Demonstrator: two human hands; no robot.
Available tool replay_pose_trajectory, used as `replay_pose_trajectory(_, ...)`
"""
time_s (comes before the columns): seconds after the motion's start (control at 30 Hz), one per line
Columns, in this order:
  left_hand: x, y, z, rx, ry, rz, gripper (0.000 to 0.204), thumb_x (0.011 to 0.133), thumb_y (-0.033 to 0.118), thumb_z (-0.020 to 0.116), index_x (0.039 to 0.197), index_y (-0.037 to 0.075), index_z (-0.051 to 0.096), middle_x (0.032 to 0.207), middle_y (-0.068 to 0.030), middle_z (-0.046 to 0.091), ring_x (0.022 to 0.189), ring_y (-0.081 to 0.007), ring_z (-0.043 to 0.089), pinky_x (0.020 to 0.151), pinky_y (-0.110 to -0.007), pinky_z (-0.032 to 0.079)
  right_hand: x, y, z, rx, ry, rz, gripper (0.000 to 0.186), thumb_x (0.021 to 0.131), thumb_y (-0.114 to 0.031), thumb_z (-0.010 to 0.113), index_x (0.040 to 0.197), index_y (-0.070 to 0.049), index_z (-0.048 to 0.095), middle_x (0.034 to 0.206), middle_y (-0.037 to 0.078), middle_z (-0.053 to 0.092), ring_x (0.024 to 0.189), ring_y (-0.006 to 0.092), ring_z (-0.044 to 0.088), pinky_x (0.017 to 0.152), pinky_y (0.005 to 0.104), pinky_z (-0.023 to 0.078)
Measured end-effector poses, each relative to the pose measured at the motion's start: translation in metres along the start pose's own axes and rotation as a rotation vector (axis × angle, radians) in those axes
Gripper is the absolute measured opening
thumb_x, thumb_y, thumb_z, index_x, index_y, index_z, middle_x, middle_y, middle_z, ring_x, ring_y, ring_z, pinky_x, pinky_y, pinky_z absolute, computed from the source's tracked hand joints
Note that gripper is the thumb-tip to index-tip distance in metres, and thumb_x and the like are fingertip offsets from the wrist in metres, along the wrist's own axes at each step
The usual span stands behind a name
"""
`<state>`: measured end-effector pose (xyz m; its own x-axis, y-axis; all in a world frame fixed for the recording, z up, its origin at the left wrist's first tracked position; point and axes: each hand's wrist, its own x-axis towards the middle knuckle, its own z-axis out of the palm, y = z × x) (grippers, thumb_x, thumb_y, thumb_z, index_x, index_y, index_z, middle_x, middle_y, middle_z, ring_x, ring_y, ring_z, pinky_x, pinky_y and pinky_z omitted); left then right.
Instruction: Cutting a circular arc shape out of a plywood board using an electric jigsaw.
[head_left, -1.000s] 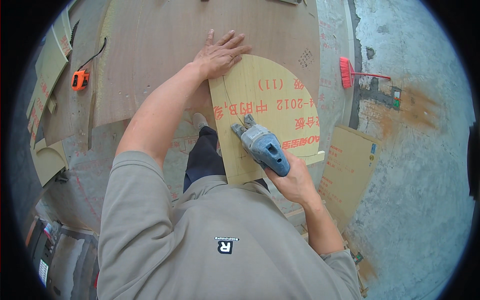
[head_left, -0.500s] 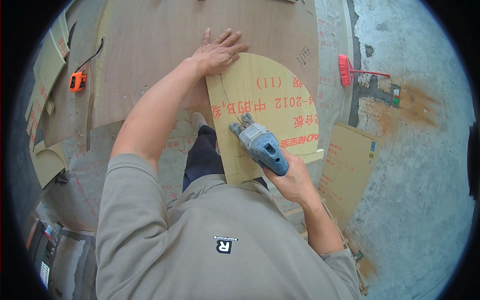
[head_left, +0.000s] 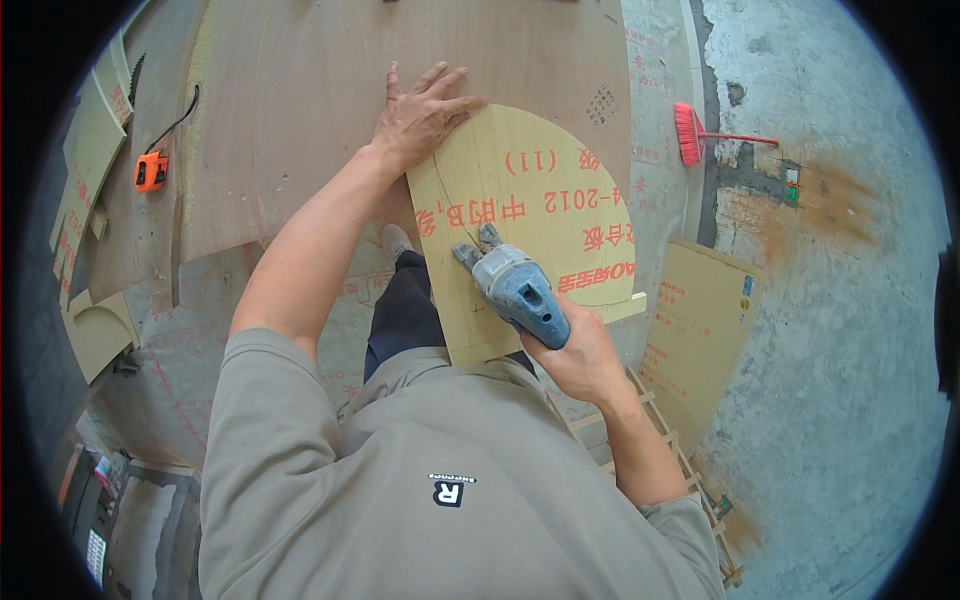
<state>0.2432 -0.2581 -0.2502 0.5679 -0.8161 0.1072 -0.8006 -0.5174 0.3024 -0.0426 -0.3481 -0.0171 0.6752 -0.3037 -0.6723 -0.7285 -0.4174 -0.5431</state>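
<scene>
A jigsaw (head_left: 515,288) with a blue grip is held in my right hand (head_left: 580,355), fingers wrapped round it. Its shoe rests on a yellow board (head_left: 520,135) with one curved side, red printing and a pencil line, and its front is at that line near the board's left side. My left hand (head_left: 420,118) lies with fingers spread at the board's top left corner, over the brown plywood sheet (head_left: 300,90). The board reaches from that sheet back toward my waist. The blade is hard to make out.
An orange tape measure (head_left: 150,172) lies on the plywood at left, beside pale offcuts (head_left: 80,200) and a saw blade. My shoe (head_left: 397,240) shows below the sheet's edge. On the right are a red broom (head_left: 690,135), a leaning yellow panel (head_left: 700,320) and wooden slats.
The view has shifted slightly. My left hand and the board have moved a little leftward, and the jigsaw has moved with them, its front still at the pencil line.
</scene>
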Motion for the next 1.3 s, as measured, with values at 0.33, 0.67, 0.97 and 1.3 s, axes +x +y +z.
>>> replay_pose_trajectory(0.33, -0.108, 0.057, 0.01, -0.826, 0.515, -0.476, 0.042, 0.094, 0.024, 0.072, 0.126, 0.004, 0.053, 0.121, -0.0121, 0.055, 0.114, -0.0295, 0.052, 0.103, -0.045, 0.039, 0.001, 0.0, -0.003, -0.022, -0.054, 0.084, 0.03, 0.085, -0.014, 0.072, 0.11, 0.001, 0.066, 0.089, 0.02, 0.071, 0.081, 0.0353, 0.068, 0.081, 0.0412, 0.053)
replay_pose_trajectory(0.67, -0.233, 0.144, 0.037, -2.414, -0.777, -0.98, 0.072, 0.089, -0.003, 0.069, 0.154, 0.005, 0.04, 0.153, -0.0118, 0.051, 0.141, -0.0295, 0.051, 0.118, -0.048, 0.042, 0.0, 0.0, -0.002, -0.039, -0.018, -0.041, 0.028, 0.084, -0.015, 0.072, 0.106, 0.0, 0.064, 0.087, 0.024, 0.07, 0.083, 0.0455, 0.067, 0.078, 0.046, 0.053)
replay_pose_trajectory(0.97, -0.229, 0.203, 0.023, -2.632, -0.335, -0.939, 0.065, 0.091, -0.003, 0.069, 0.151, 0.008, 0.045, 0.148, -0.0093, 0.055, 0.14, -0.0288, 0.05, 0.122, -0.047, 0.038, 0.012, -0.032, -0.05, -0.385, -0.251, -0.148, 0.035, 0.081, -0.011, 0.078, 0.113, -0.002, 0.066, 0.09, 0.022, 0.071, 0.087, 0.0425, 0.07, 0.079, 0.0425, 0.055)
replay_pose_trajectory(1.3, -0.152, 0.301, 0.083, -2.782, 0.299, -0.938, 0.051, 0.098, 0.0, 0.062, 0.147, 0.005, 0.048, 0.147, -0.0102, 0.056, 0.137, -0.0291, 0.053, 0.12, -0.049, 0.04, 0.064, -0.045, -0.1, -0.729, -0.369, -0.526, 0.031, 0.079, -0.005, 0.077, 0.109, -0.001, 0.067, 0.083, 0.021, 0.066, 0.078, 0.0399, 0.067, 0.075, 0.041, 0.053)
